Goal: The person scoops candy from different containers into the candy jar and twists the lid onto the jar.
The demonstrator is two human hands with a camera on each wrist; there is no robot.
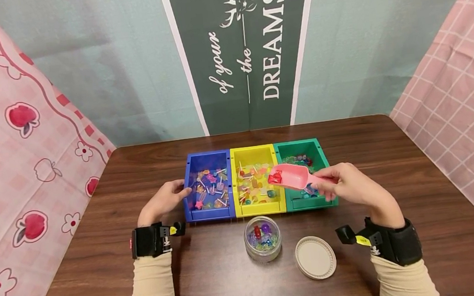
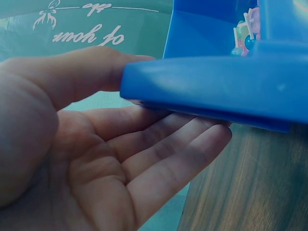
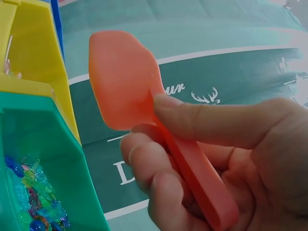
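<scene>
My right hand grips the handle of a pink scoop, held over the yellow bin and green bin. Translucent red pieces lie at the scoop's front. In the right wrist view the thumb presses along the handle of the scoop, with the fingers curled beneath. At the far left of the row, my left hand pinches the outer wall of the blue bin. The left wrist view has the thumb over that wall and the fingers on its other side.
A clear jar partly filled with colourful translucent pieces stands before the yellow bin. Its right-hand neighbour is a round pale lid, flat on the brown table. Small colourful charms lie in all three bins. Printed cloth hangs behind.
</scene>
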